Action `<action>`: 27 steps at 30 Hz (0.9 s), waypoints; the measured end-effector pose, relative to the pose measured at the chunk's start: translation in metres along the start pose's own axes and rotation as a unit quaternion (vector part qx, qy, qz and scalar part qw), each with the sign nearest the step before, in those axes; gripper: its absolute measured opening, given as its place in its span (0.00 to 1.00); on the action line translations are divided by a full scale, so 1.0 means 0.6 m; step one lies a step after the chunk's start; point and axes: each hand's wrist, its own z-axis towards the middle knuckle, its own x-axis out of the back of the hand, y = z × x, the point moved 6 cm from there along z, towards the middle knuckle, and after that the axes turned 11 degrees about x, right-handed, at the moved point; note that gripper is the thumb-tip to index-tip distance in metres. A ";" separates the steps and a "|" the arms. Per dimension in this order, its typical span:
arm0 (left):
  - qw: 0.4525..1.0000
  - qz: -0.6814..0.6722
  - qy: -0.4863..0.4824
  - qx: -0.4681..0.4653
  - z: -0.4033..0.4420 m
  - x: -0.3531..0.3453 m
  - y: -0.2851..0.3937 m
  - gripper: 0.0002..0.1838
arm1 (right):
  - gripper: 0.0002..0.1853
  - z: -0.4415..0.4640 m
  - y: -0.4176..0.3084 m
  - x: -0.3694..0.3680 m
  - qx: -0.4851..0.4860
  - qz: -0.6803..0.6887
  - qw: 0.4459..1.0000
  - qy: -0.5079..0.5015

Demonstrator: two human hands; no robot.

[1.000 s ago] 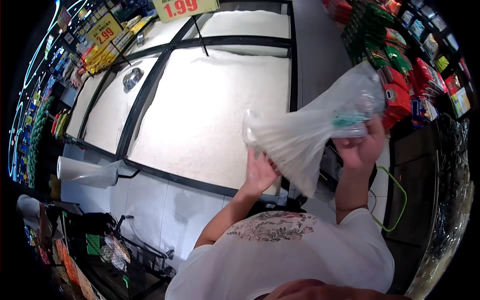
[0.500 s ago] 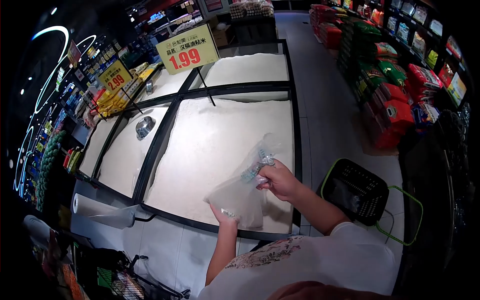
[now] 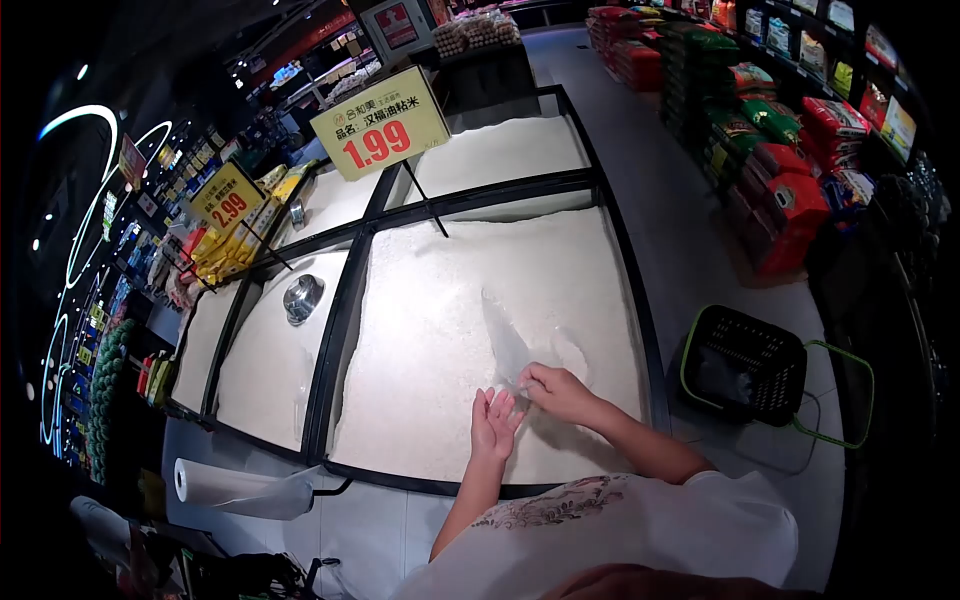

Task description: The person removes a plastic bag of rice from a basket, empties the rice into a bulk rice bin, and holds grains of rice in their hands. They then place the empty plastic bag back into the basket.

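A clear plastic bag (image 3: 508,345) hangs as a narrow, see-through strip over the rice (image 3: 430,320) in the large front bin. My right hand (image 3: 560,395) is closed, its thumb and fingers pinching the bag's near end. Just left of it, my left hand (image 3: 493,425) is open, palm turned up and fingers spread. Its fingertips come close to the pinched plastic; whether they touch it I cannot tell. The rice right of the bag has a shallow dip with a curved ridge.
A metal bowl (image 3: 302,298) rests on rice in the left bin. Yellow price signs (image 3: 380,122) stand above the bins. A plastic bag roll (image 3: 240,488) sits at the front left. A black basket (image 3: 745,365) with green handles is on the floor at right, near stacked rice sacks (image 3: 775,200).
The bag looked wide and bulky between both hands; now it is a narrow strip. My left hand has let go of its lower part and opened. The view has shifted slightly.
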 end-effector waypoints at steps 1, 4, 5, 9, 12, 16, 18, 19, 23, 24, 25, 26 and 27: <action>1.000 0.000 -0.024 0.016 -0.022 -0.007 0.011 0.23 | 0.08 -0.003 0.011 -0.035 0.010 0.017 1.000 -0.005; 0.992 0.060 -0.106 0.042 -0.029 0.004 0.038 0.16 | 0.09 -0.013 0.011 -0.120 0.027 -0.161 0.982 -0.096; 0.991 0.058 -0.116 0.043 -0.012 0.020 0.044 0.16 | 0.09 -0.012 0.008 -0.130 0.026 -0.171 0.981 -0.094; 0.954 0.282 -0.100 0.021 0.017 0.042 0.062 0.07 | 0.11 -0.022 -0.007 -0.145 -0.011 -0.225 0.962 -0.153; 0.972 0.211 -0.108 0.000 0.011 0.030 0.060 0.07 | 0.11 -0.044 -0.026 -0.093 -0.068 -0.255 0.960 -0.091; 0.973 0.197 -0.117 -0.033 0.016 0.020 0.042 0.10 | 0.12 -0.079 -0.018 -0.036 -0.116 -0.308 0.940 -0.087; 0.944 0.300 -0.121 -0.066 -0.013 -0.008 0.038 0.13 | 0.12 -0.090 -0.023 -0.017 -0.110 -0.335 0.932 -0.080; 0.946 0.295 -0.116 -0.062 -0.019 -0.009 0.033 0.13 | 0.12 -0.090 -0.035 -0.014 -0.113 -0.334 0.932 -0.087; 0.916 0.371 -0.106 -0.115 -0.041 -0.022 0.012 0.17 | 0.17 -0.058 -0.086 -0.022 -0.033 -0.096 0.994 0.034; 0.916 0.364 -0.109 -0.128 -0.047 -0.025 0.006 0.18 | 0.19 -0.052 -0.096 -0.025 0.025 -0.065 0.996 0.058; 0.915 0.368 -0.109 -0.127 -0.050 -0.023 -0.003 0.18 | 0.19 -0.049 -0.085 -0.031 0.024 -0.063 0.996 0.062; 0.912 0.363 -0.127 -0.143 -0.055 -0.022 -0.009 0.18 | 0.22 -0.045 -0.064 -0.037 0.021 -0.117 0.991 0.064; 0.909 0.358 -0.145 -0.158 -0.061 -0.020 -0.011 0.19 | 0.25 -0.044 -0.039 -0.044 0.018 -0.170 0.983 0.066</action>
